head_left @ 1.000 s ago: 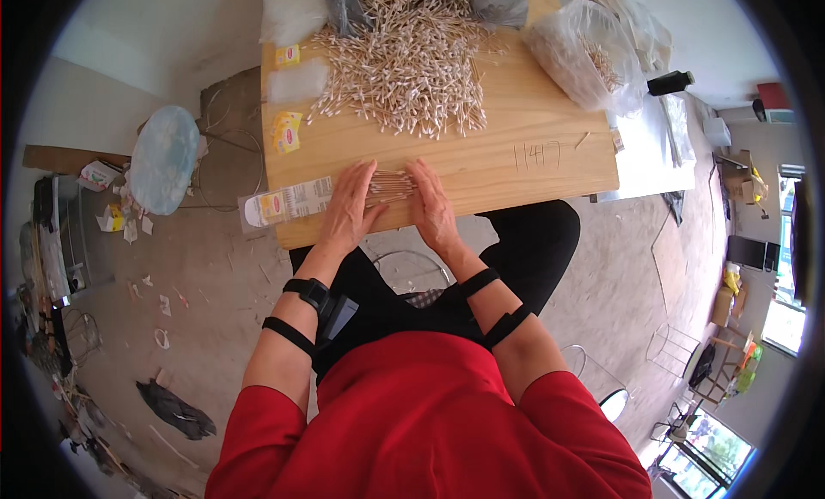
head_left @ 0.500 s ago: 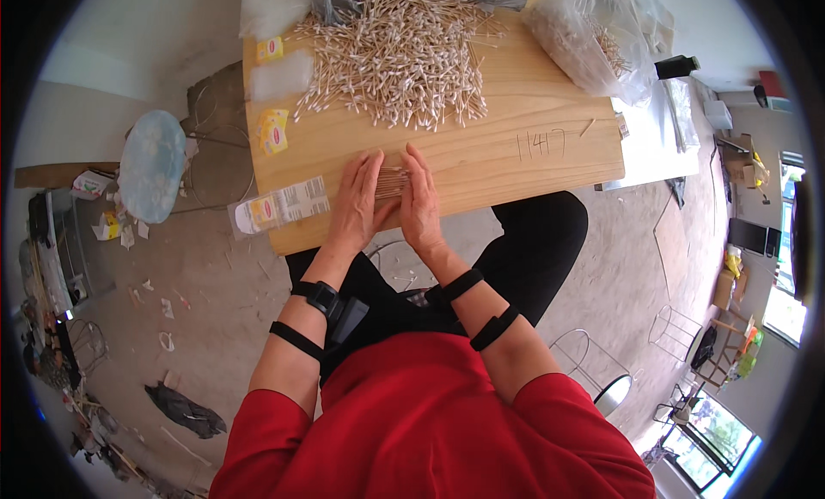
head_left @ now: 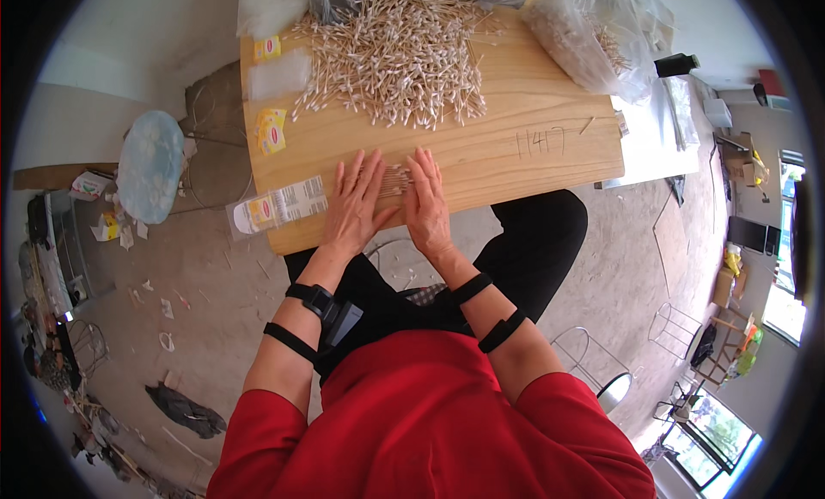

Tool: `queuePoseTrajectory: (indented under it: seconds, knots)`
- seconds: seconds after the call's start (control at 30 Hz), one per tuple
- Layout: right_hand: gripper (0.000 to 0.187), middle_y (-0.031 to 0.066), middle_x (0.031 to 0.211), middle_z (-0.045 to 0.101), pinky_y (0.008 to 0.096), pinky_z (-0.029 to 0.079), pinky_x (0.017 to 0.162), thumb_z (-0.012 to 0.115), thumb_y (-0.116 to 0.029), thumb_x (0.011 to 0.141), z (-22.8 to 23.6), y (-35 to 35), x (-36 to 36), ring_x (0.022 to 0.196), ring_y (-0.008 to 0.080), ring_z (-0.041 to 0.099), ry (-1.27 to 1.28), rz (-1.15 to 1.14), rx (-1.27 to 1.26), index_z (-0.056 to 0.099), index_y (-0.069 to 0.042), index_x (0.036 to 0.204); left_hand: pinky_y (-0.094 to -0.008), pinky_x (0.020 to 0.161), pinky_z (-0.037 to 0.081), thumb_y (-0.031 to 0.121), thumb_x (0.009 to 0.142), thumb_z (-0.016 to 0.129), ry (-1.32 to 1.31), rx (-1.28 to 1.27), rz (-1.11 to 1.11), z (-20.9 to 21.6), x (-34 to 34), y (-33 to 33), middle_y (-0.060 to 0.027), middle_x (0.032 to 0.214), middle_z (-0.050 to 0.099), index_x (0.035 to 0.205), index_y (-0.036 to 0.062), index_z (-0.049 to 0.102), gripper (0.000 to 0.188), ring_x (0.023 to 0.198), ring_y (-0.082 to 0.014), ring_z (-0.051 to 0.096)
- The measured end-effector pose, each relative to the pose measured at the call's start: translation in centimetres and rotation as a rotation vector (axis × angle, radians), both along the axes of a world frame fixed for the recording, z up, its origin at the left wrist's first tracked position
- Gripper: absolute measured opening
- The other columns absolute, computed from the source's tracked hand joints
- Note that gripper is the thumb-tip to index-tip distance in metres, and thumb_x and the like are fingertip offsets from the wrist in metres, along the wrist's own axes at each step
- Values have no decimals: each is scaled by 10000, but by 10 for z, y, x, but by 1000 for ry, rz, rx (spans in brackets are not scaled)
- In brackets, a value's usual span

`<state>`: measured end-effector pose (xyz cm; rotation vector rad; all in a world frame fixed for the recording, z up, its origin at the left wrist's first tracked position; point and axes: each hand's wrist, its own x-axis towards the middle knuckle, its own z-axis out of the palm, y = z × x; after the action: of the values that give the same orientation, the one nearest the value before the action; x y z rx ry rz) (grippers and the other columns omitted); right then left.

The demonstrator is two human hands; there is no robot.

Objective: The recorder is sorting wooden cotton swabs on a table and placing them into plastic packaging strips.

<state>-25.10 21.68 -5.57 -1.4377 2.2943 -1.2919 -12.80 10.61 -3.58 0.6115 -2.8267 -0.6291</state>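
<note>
The left hand [head_left: 353, 205] and right hand [head_left: 427, 209] have their fingers outstretched, 1 at each end of a small bundle of cotton swabs [head_left: 395, 182], which lies between them near the front edge of the bench [head_left: 507, 168]. A clear printed packet [head_left: 279, 208] lies just left of the left hand; a large loose swab pile [head_left: 400, 57] spreads beyond both.

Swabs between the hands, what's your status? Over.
Left hand, right hand: fingers outstretched, flanking small swab bunch. Bunch on table. Nearest other thing: pouch, left of left hand.
</note>
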Motion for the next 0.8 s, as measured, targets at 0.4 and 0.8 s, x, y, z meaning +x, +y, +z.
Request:
queuePoseTrajectory:
  seconds: [0.4,0.8]
  knots:
    - [371,213,1511,396,420,377,1099,420,40,962,5,-40,14,1368,388,418,-315,-116,-138,496,-13,1321,-413,1138,316,263,1073,318,537,371,502,-13,-36,13,-206,1474,428,1473,3,358,479,1380,-347,396]
    - [364,200,1490,431,385,359,1117,402,71,961,5,-6,-10,1382,344,419,-375,-91,-155,535,-2,1292,-471,1145,331,65,703,827,183,253,84,16,15,-18,-171,1490,391,1524,58,246,1006,1377,-380,360]
